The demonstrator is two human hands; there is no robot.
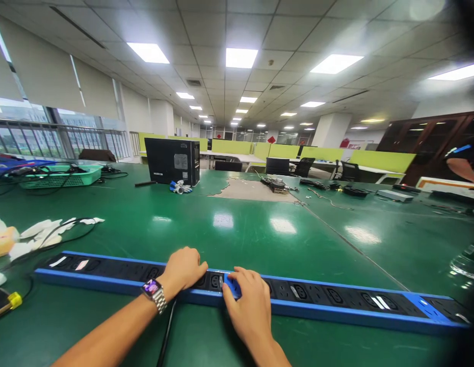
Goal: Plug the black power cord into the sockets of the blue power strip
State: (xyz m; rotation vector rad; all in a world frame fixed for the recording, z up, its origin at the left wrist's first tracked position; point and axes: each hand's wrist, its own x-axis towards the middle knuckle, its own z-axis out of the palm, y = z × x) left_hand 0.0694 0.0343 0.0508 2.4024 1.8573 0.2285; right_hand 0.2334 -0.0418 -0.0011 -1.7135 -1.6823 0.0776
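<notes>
A long blue-and-black power strip [317,295] lies across the green table in front of me, its sockets facing up. My left hand [184,267], with a watch [155,293] on the wrist, is closed over the strip left of its middle; the fingertips are hidden behind the knuckles. Just to the right, my right hand [250,300] is bent over the strip at a blue section [234,286], with thumb and fingers curled on it. A black cable [168,331] runs from under the strip toward me, near my left forearm.
White gloves [42,234] and a dark cable lie at the left, with a yellow-tipped object [14,300] nearer. Farther back are a green basket [82,177], a black computer case [172,160] and loose parts [277,184]. Someone's arm [464,165] shows at the far right.
</notes>
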